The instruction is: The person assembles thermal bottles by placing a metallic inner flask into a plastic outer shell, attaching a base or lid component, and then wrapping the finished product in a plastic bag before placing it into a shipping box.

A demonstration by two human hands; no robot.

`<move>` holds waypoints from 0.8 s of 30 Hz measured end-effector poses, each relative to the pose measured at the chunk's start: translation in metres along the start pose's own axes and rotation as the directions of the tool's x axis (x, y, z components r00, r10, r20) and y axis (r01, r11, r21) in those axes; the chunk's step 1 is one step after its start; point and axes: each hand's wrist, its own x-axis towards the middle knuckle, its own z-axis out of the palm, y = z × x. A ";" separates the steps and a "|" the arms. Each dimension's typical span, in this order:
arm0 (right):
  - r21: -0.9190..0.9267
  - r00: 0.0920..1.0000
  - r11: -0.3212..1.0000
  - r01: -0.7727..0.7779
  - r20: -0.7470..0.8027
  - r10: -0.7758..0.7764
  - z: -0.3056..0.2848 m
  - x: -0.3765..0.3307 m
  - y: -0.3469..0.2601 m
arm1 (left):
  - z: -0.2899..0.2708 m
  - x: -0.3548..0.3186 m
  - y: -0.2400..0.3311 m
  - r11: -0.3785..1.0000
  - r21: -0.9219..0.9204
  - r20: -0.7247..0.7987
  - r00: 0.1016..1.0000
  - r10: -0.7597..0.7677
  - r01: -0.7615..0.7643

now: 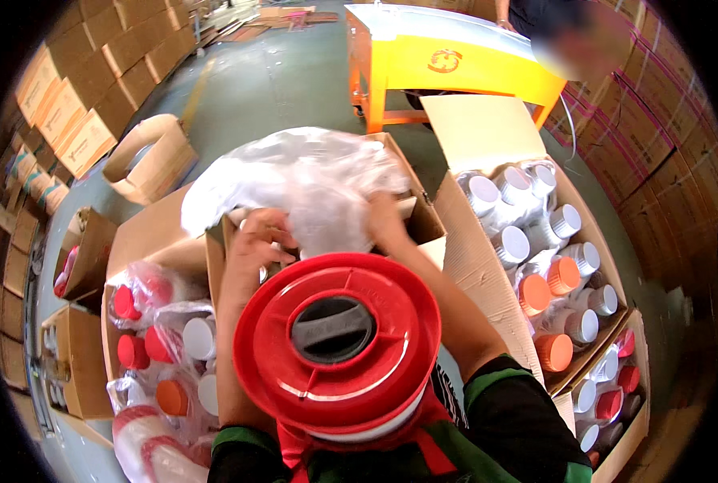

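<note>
Closest to the lens sat a broad red lid [336, 382] with a black knob [333, 328] at its centre, capping a container whose white side [367, 431] showed just below the rim, between the person's forearms. Beyond it, the left hand [266, 233] had its fingers bent and slightly spread beside clear plastic wrapping [327, 201]; whether they gripped any of it, I could not tell. On the other side of the plastic, the right hand [383, 217] was blurred, its fingertips hard to make out, so its grip could not be told either. The crumpled wrapping lay across an open middle box [429, 225], draping toward the left. Dark sleeves [528, 419] with green trim covered the upper part of both arms. To the left of the arms, a left box [154, 229] held plastic-wrapped containers with red lids [132, 352], white lids [199, 338] and an orange lid [171, 398]. To the right, a tall-flapped box [479, 266] was packed with pale grey lids [512, 245] and three orange ones, and just beside its near end a smaller box [634, 419] held red-capped and white-capped containers. Farther off stood a yellow table [487, 72], with another person's hand [505, 24] at its far edge. An open carton [170, 165] rested on the grey floor [254, 80], and stacked cartons [656, 137] rose along both sides.
</note>
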 end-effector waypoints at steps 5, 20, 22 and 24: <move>0.554 0.938 0.766 0.326 -0.089 -0.335 0.045 -0.024 -0.029 | -0.023 0.005 -0.039 0.942 -0.274 0.012 0.980 -0.200 0.195; -0.021 0.775 0.917 0.398 0.542 -0.324 -0.019 -0.144 0.018 | 0.033 -0.171 0.125 0.397 0.734 0.678 0.615 -0.402 -0.551; 0.015 0.823 0.945 0.327 0.486 -0.293 -0.020 -0.143 0.070 | 0.045 -0.171 0.108 0.322 0.720 0.686 0.564 -0.460 -0.614; -0.014 0.820 0.949 0.314 0.509 -0.264 -0.019 -0.145 0.036 | 0.029 -0.200 0.073 0.535 0.795 0.600 0.511 -0.616 -0.288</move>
